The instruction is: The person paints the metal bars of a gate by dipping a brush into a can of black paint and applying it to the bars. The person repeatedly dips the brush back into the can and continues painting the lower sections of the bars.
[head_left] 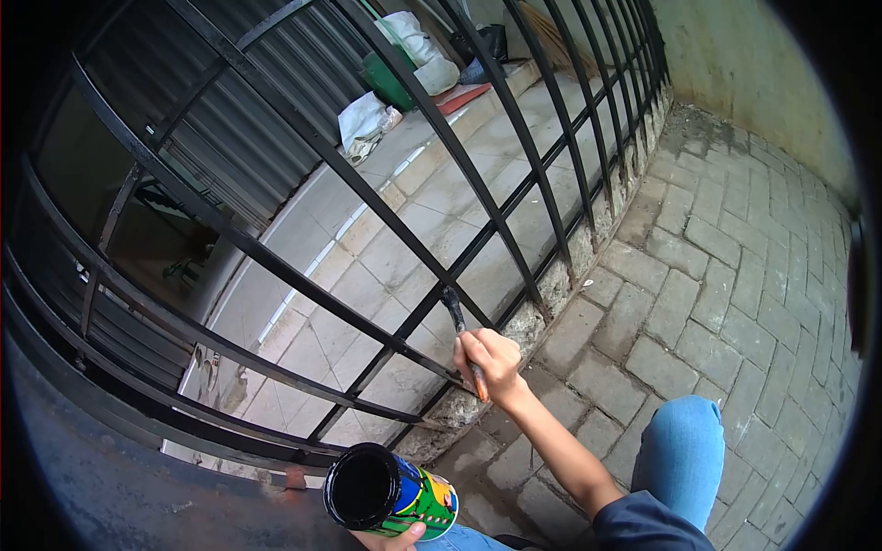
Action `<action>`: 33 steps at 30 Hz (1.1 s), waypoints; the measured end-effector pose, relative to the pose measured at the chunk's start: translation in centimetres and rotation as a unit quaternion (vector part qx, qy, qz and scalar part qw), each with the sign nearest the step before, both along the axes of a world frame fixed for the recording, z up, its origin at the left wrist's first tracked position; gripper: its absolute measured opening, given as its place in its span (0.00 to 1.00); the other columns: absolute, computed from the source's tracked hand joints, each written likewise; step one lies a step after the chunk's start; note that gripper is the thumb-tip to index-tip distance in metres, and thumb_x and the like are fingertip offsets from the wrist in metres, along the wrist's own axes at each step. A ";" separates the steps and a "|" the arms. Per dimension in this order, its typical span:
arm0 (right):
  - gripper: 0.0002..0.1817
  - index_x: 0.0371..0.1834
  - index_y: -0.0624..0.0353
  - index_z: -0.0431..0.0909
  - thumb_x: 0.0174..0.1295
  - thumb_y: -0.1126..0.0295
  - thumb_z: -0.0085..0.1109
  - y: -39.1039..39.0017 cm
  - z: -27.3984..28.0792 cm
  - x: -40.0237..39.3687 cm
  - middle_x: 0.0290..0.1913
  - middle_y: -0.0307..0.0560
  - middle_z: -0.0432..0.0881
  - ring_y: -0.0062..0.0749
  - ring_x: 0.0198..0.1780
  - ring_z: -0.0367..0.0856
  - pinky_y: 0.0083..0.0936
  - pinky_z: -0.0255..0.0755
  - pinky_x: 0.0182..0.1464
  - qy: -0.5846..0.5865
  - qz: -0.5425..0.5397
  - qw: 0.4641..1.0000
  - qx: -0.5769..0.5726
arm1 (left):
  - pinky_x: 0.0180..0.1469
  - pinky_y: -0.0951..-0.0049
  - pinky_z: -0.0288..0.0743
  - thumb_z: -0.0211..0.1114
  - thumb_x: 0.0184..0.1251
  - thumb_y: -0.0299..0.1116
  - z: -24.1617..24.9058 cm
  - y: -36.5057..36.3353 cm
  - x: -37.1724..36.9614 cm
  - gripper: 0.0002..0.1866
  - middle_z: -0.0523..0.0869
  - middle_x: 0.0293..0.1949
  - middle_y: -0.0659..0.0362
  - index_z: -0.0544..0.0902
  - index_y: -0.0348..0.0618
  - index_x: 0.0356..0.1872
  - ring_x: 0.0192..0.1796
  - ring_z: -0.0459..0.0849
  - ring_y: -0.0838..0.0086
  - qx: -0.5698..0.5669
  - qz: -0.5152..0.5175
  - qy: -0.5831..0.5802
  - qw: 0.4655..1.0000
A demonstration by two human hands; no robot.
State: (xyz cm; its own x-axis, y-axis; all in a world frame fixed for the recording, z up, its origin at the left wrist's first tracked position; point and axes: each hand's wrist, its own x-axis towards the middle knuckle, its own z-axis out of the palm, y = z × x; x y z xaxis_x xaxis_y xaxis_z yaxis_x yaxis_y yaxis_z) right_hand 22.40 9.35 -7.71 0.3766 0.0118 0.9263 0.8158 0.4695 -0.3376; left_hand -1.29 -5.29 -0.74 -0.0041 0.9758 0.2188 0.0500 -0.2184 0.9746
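My right hand point(493, 360) is closed around the handle of a paintbrush point(457, 312). The brush's dark bristles touch the black metal fence point(447, 275) where an upright bar meets the lower crossbar. At the bottom of the view, my left hand point(397, 538) holds an open paint can point(425, 500) from below; only part of its fingers shows. Black paint coats the can's inside and rim, and dark drips run down its blue, green and yellow label.
Paving bricks point(680, 303) cover the ground on the right, up to a pale wall point(781, 92). Beyond the bars are a tiled floor point(367, 294), a green bin point(388, 81) and white sacks point(365, 121). My bent knee point(680, 450) is at lower right.
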 end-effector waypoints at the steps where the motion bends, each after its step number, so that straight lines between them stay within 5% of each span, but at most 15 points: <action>1: 0.10 0.30 0.62 0.75 0.45 0.83 0.64 -0.1 -0.1 -0.3 0.18 0.42 0.71 0.30 0.16 0.71 0.24 0.65 0.18 -0.009 0.006 1.000 -0.021 | 0.60 0.66 0.69 0.71 0.30 0.21 0.0 0.0 0.0 0.46 0.75 0.54 0.53 0.65 0.36 0.62 0.54 0.76 0.64 0.001 0.001 0.000 1.000; 10: 0.06 0.28 0.62 0.75 0.50 0.84 0.62 -0.3 -0.4 -2.2 0.19 0.44 0.74 0.34 0.17 0.75 0.24 0.67 0.19 0.084 0.129 0.988 -0.011 | 0.60 0.66 0.69 0.71 0.29 0.21 -0.5 0.2 0.0 0.47 0.75 0.54 0.53 0.65 0.36 0.62 0.54 0.75 0.64 0.005 0.009 -0.004 1.000; 14: 0.04 0.28 0.62 0.76 0.56 0.80 0.62 -0.6 -0.4 -3.2 0.19 0.43 0.73 0.26 0.16 0.72 0.24 0.65 0.20 0.159 0.235 0.959 -0.018 | 0.60 0.65 0.69 0.71 0.30 0.21 -0.1 0.3 0.3 0.46 0.75 0.54 0.53 0.65 0.35 0.62 0.54 0.76 0.64 0.003 0.002 -0.001 1.000; 16: 0.06 0.30 0.62 0.77 0.64 0.73 0.57 -0.7 -0.6 -3.4 0.22 0.35 0.76 0.15 0.21 0.71 0.16 0.64 0.22 0.365 0.358 0.859 0.001 | 0.60 0.65 0.69 0.71 0.30 0.21 0.1 0.3 0.4 0.46 0.75 0.54 0.53 0.65 0.35 0.62 0.54 0.76 0.64 0.002 0.000 0.003 1.000; 18: 0.08 0.32 0.62 0.75 0.67 0.70 0.54 -0.7 -0.2 -2.7 0.24 0.36 0.77 0.15 0.22 0.72 0.14 0.65 0.23 0.430 0.405 0.807 -0.014 | 0.60 0.65 0.69 0.71 0.30 0.21 0.2 0.4 0.5 0.46 0.75 0.54 0.53 0.65 0.35 0.62 0.54 0.76 0.64 0.008 -0.004 0.007 1.000; 25: 0.09 0.33 0.61 0.73 0.68 0.68 0.53 -0.1 -0.8 -2.3 0.21 0.36 0.74 0.15 0.19 0.72 0.13 0.65 0.21 0.412 0.389 0.824 -0.030 | 0.61 0.65 0.68 0.71 0.30 0.22 -0.3 0.5 0.4 0.46 0.75 0.54 0.52 0.65 0.36 0.63 0.55 0.75 0.63 0.015 0.003 -0.001 1.000; 29: 0.09 0.30 0.62 0.77 0.66 0.69 0.56 -0.4 -2.1 -2.1 0.21 0.37 0.76 0.15 0.20 0.71 0.16 0.65 0.23 0.355 0.290 0.888 -0.043 | 0.61 0.65 0.68 0.71 0.31 0.22 0.0 0.4 0.6 0.46 0.74 0.55 0.52 0.65 0.36 0.63 0.56 0.75 0.63 0.016 -0.009 -0.009 1.000; 33: 0.05 0.32 0.64 0.77 0.63 0.74 0.57 -0.8 -1.7 -2.2 0.22 0.41 0.78 0.20 0.21 0.75 0.18 0.68 0.25 0.312 0.300 0.901 -0.038 | 0.61 0.65 0.68 0.71 0.31 0.22 -0.3 0.5 0.2 0.46 0.75 0.54 0.52 0.65 0.35 0.62 0.56 0.75 0.63 0.030 -0.014 -0.007 0.999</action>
